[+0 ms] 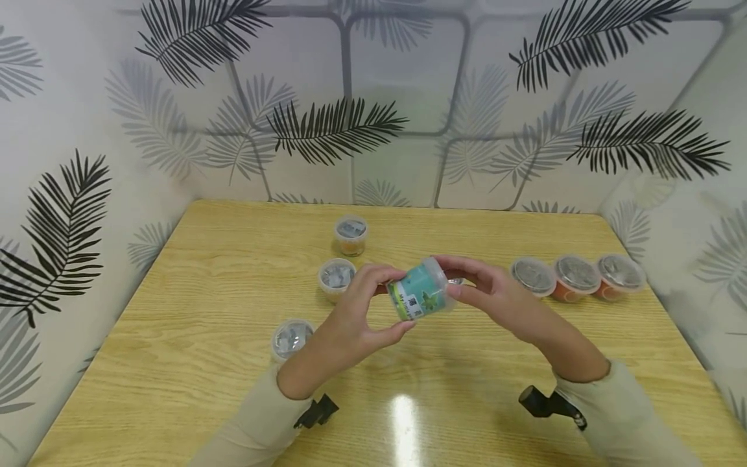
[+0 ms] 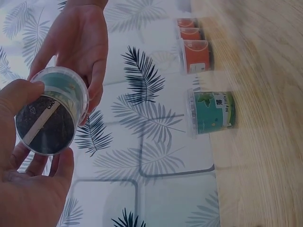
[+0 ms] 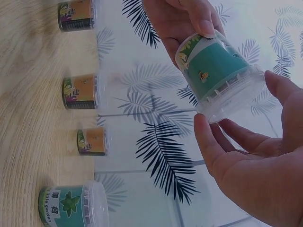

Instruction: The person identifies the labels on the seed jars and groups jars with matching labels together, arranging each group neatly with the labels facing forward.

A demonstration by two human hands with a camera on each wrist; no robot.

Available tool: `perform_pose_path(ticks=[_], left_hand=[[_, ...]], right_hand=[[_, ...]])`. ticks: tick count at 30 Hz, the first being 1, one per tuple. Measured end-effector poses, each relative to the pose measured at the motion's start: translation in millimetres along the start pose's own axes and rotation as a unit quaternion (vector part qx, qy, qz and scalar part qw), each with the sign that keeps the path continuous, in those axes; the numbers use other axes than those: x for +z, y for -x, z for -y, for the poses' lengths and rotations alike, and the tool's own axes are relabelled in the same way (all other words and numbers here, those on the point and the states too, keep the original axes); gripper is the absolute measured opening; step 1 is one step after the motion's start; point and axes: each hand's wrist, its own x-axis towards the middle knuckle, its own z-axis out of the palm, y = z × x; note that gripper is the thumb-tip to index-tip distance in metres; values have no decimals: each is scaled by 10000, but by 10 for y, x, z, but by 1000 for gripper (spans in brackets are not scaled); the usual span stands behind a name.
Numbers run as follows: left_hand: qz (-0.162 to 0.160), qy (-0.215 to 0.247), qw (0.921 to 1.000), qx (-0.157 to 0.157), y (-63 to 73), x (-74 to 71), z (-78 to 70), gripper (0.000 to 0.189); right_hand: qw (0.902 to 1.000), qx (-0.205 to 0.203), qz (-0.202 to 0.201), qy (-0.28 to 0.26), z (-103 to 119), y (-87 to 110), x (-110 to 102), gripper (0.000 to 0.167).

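Note:
A clear plastic cup [image 1: 419,292] with a teal printed label and a leaf picture is held tilted above the table between both hands. My left hand [image 1: 356,318] grips it round the base end, thumb below and fingers above. At the lid end, my right hand [image 1: 496,295] pinches the clear lid [image 3: 232,94] by its rim with the fingertips. The left wrist view shows the cup's dark bottom [image 2: 46,125] with a pale printed strip. A second teal cup [image 2: 213,112] stands on the table; in the head view the hands and held cup mostly hide it.
On the left of the wooden table [image 1: 192,292], three orange-labelled cups [image 1: 352,241] stand in a slanting row. Three red-labelled cups [image 1: 572,288] are lined up side by side at the right. Leaf-patterned cloth [image 1: 403,78] borders the table's back and sides.

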Motion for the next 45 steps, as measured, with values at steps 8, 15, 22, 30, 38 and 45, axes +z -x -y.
perform_pose_path(ticks=[8,15,22,30,38,45], left_hand=[[56,-341,9994,-18,-4,-9,11,65],[108,-879,9960,81,-15,-110,26,70],[270,-2117,9766,-272,0,-289,82,65],[402,-2682,9592,-798,60,-443,211,64],[834,-2806,9414,-1673,99,-486,297,65],[1203,-2704,9224,-2482,132,-468,434,70]], right_hand=[[10000,42,-34,70,52,-67,-41,46],[9991,-40,-93,411,116,-169,-58,52],[9928,-256,-169,1157,128,-286,-126,56],[9688,-360,39,2451,48,-470,-186,65],[9398,-375,299,3383,-92,-726,-196,68],[9340,-137,508,3534,-308,-898,-179,65]])
